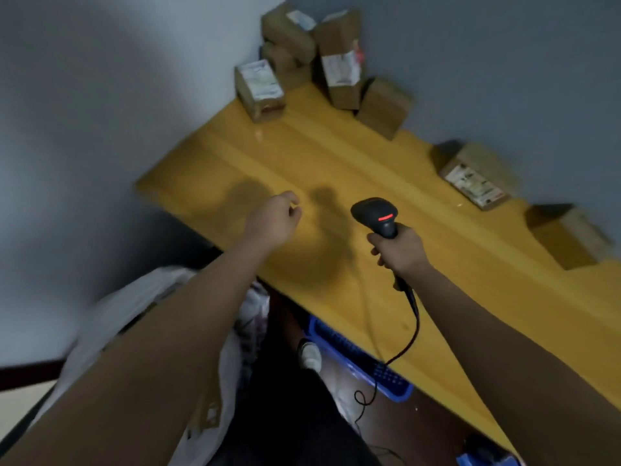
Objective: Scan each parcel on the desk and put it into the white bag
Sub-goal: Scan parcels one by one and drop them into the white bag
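A person reaches over a yellow wooden desk (336,156), the right hand (398,252) wrapped around the grip of a black handheld barcode scanner (376,215) whose red light glows on the back of its head. The scanner's cable (408,334) trails from the handle across the desk's near edge and down to the floor. The left hand (274,218) hovers above the desk's near left corner, fingers curled into a loose fist; it appears to hold nothing, though motion blur leaves that uncertain. None of the cardboard parcels is within either grasp. A cluster of parcels (309,55) is heaped in the far left corner against the wall, with one labelled parcel (260,89) standing at the left edge just in front of it. Two more lie along the far edge to the right of the scanner: a parcel with its label up (475,176) and a plain box (568,237) beyond it. The white bag (134,304) sits below the desk's left end, under the left forearm. A blue plastic crate (356,354) shows beneath the near edge.
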Motion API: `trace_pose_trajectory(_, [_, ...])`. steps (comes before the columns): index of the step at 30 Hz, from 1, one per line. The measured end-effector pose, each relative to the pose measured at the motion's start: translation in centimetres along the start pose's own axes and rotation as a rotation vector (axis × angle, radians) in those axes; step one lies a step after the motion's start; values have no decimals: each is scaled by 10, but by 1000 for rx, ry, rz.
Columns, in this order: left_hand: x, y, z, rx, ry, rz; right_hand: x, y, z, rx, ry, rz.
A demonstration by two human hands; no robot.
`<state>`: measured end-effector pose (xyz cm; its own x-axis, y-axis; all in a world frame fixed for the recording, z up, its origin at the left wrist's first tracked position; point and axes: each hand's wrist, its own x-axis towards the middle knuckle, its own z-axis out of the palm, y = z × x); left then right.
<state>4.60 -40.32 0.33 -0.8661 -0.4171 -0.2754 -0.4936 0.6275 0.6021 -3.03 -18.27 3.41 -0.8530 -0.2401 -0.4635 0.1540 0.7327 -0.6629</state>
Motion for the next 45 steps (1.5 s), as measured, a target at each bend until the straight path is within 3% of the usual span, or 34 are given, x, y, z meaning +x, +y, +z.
trace_pose_trajectory(6, [119,86,3,-15,58,-37,91,-25,-73,55,113,-55])
trace_pose_trajectory(12, [204,123,-4,39,77,-47,169,-66,-93,78,156,-92])
trace_pose_trajectory(17, [267,152,17,149,84,131,217,-74,-95,92,213,-46])
trace_pose_trajectory(23, [340,183,73,400,-30,433,235,-35,-107,190,231,50])
trace_pose_trajectory(26, [348,181,87,537,-36,453,237,-21,-113,209,230,78])
trace_pose_trajectory(28, [331,173,87,553,54,484,232,-13,-114,215,230,100])
trace_pose_trajectory(30, [306,161,86,443,210,513,224,-6,-115,225,232,111])
trace_pose_trajectory(32, [283,147,84,293,255,385,214,0,-114,229,219,139])
trace_pose_trajectory(35, [274,127,86,44,90,26,201,8,-108,239,190,160])
trace_pose_trajectory(38, [285,123,95,-102,-86,-115,195,13,-103,255,188,179])
trace_pose_trajectory(41, [292,119,101,-164,-139,-80,191,15,-97,264,157,175])
trace_pose_trajectory(45, [254,108,106,-11,-356,109,176,25,-106,169,53,160])
